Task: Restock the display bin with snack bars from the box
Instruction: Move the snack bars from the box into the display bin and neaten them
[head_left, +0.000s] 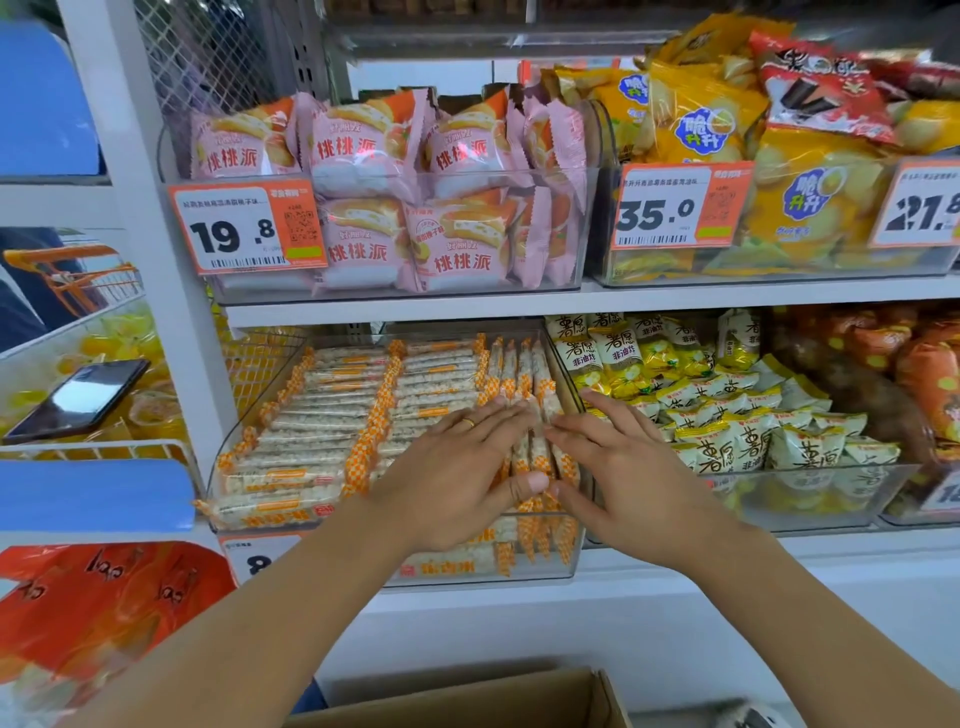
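Note:
A clear display bin on the lower shelf is packed with snack bars in white wrappers with orange checked ends. Most lie crosswise in rows; a few at the right side stand on edge, running front to back. My left hand lies flat over the right part of the rows, fingers straight, thumb against the upright bars. My right hand presses those upright bars from the right with straight fingers. The cardboard box shows its open flap at the bottom edge; its inside is hidden.
Next to the bin on the right is a bin of yellow-green snack packs. The upper shelf holds pink cake packs and yellow chip bags. A phone lies on the left rack, an orange basket behind it.

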